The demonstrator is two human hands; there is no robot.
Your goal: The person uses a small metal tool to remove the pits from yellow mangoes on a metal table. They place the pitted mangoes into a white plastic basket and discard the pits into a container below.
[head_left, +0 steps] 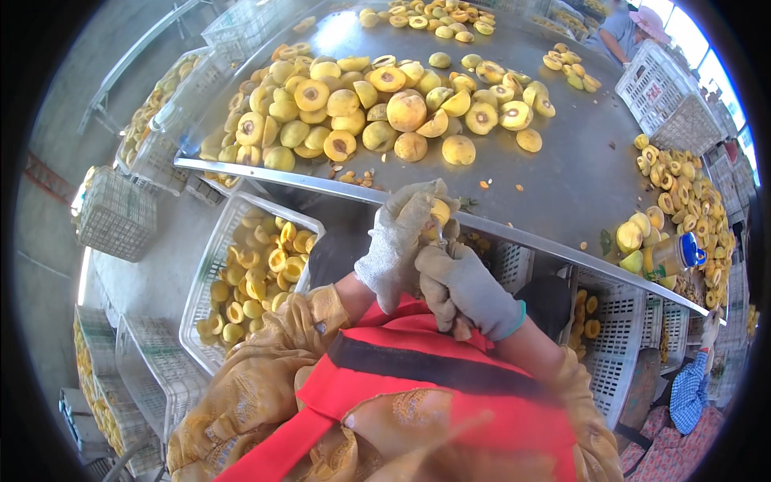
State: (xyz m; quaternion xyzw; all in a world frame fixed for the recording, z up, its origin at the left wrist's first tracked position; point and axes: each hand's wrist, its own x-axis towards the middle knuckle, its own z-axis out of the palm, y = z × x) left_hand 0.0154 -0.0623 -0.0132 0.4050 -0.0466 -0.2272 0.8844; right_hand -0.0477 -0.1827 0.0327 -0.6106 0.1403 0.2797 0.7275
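Both hands wear pale grey work gloves and meet over the table's near edge. My left hand (399,237) is closed round a yellow peach half (439,211), mostly covered by the fingers. A thin metal pitting tool with a brown handle (463,328) is gripped in my right hand (474,291). Its metal part points up at the peach, but its tip cannot be made out. Beyond the hands, a large heap of halved yellow peaches (343,103) lies on the metal table (562,189). Loose pits lie near the heap's front edge.
Below left stands a white crate (197,301) of hollowed peach halves. At the right are more peaches (683,193), a clear jar with a blue lid (671,255) and a white crate (666,92). Co-workers are at the far right (618,36) and lower right (689,398).
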